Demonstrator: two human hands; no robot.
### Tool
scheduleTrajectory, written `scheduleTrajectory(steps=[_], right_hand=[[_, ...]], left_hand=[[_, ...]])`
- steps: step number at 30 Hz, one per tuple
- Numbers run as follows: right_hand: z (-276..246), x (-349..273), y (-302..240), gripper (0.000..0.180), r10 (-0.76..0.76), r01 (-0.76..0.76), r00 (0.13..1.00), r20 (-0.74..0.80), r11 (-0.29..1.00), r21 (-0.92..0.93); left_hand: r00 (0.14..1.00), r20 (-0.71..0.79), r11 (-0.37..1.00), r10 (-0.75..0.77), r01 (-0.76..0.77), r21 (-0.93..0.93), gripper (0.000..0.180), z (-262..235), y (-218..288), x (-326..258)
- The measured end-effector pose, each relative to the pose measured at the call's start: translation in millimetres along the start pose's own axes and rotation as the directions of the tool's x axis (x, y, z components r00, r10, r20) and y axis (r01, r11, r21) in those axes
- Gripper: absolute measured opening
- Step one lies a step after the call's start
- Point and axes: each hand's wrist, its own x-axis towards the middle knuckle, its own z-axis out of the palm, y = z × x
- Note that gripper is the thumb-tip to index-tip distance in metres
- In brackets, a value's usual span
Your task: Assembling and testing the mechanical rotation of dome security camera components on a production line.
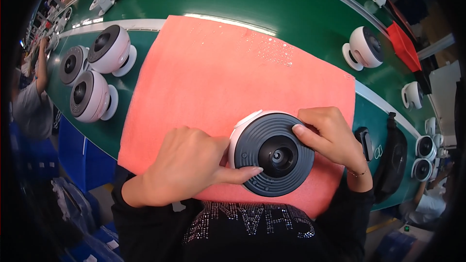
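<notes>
A round white device with a ridged dark-grey face and a black lens point(277, 156) is held between my two hands, its face turned up toward me, over the near part of a pink foam mat point(189, 82). My left hand point(189, 162) grips it from the left, with the fingers curled at the side and the thumb laid across the lower left of the grey rings. On the upper right, my right hand point(332, 138) clasps the rim, its thumb on the ringed face. The right fingers are partly hidden behind the device, as is its underside.
Several similar white devices point(110, 48) on round bases stand left of the mat on the green table point(301, 0). Another device point(364, 48) is at the far right. A black bag point(393, 160) lies at right, and a red bin point(404, 46) sits beyond. Other people work at both sides.
</notes>
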Motion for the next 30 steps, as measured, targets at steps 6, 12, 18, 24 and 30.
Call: scheduleTrajectory(steps=[6, 12, 18, 24, 30], right_hand=[[-1, 3, -11, 0.032, 0.036, -0.038, 0.999, -0.033, 0.997, -0.061], [4, 3, -36, 0.049, -0.454, 0.398, 0.885, -0.1, 0.851, -0.342], [-3, 8, -54, 0.04, -0.479, 0.491, 0.871, 0.11, 0.847, -0.202], [17, 9, -33, 0.052, -0.304, 0.296, 0.917, -0.256, 0.953, -0.069], [20, 19, -30, 0.04, 0.256, -0.356, 0.934, 0.248, 0.727, 0.587]], left_hand=[[1.0, 0.013, 1.0, -0.004, 0.004, -0.008, 0.054, -10, -2, 1], [0.997, 0.073, 0.993, -0.011, 0.019, -0.12, 0.05, -12, -10, 2], [0.998, 0.048, 0.997, 0.031, -0.028, -0.07, 0.049, -16, -15, -1], [0.988, 0.141, 0.995, -0.056, 0.043, 0.09, 0.049, -29, -11, 1], [0.991, 0.125, 0.571, -0.052, 0.132, -0.811, 0.065, 26, -36, -3]])
